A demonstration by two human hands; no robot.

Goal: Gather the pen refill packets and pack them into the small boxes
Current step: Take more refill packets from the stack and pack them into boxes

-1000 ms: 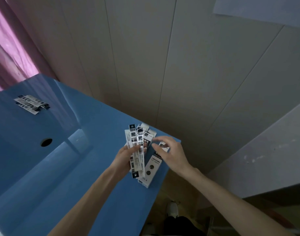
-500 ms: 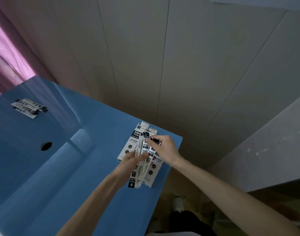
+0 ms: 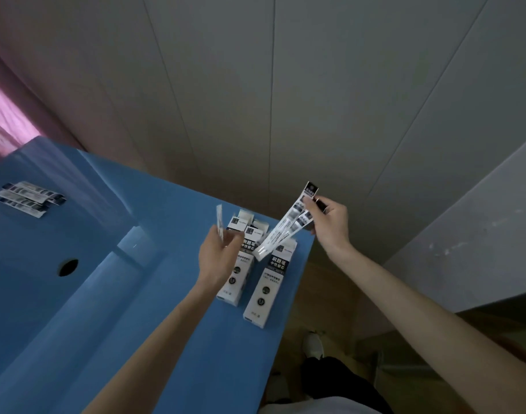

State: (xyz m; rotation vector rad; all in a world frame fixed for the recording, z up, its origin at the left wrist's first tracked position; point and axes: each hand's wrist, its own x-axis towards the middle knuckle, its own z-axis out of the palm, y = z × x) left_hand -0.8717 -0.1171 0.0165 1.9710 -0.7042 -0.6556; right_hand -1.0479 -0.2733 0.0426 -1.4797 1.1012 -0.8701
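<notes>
The right hand (image 3: 330, 225) is raised past the far right corner of the worktop (image 3: 154, 339), thumb and fingers pinching the upper end of a few long pen refill packets (image 3: 285, 228). These slant down and to the left, their lower ends hanging just over the open top of the right-hand small box (image 3: 266, 288). The left hand (image 3: 218, 255) sits lower and to the left, fingers curled round a thin packet (image 3: 219, 219) that stands almost upright and shows edge-on — whether it is one packet or several pressed together cannot be told. This hand covers part of the left-hand small box (image 3: 236, 282).

Both boxes are white with black print and lie flat on the blue worktop, side by side near its right edge, flaps open at their far ends. Behind them more white box flaps (image 3: 245, 215) show, too cluttered to sort out.

Well apart, at the far left of the worktop, a loose pile of refill packets (image 3: 29, 197) lies flat. Nearer the middle of that side is a round dark hole (image 3: 68, 266) in the surface.

Beyond the worktop runs a pale panelled wall (image 3: 285, 100), with a pink curtain (image 3: 8, 121) at the left edge. Below the right edge, a white shoe (image 3: 312, 345) stands on the floor.
</notes>
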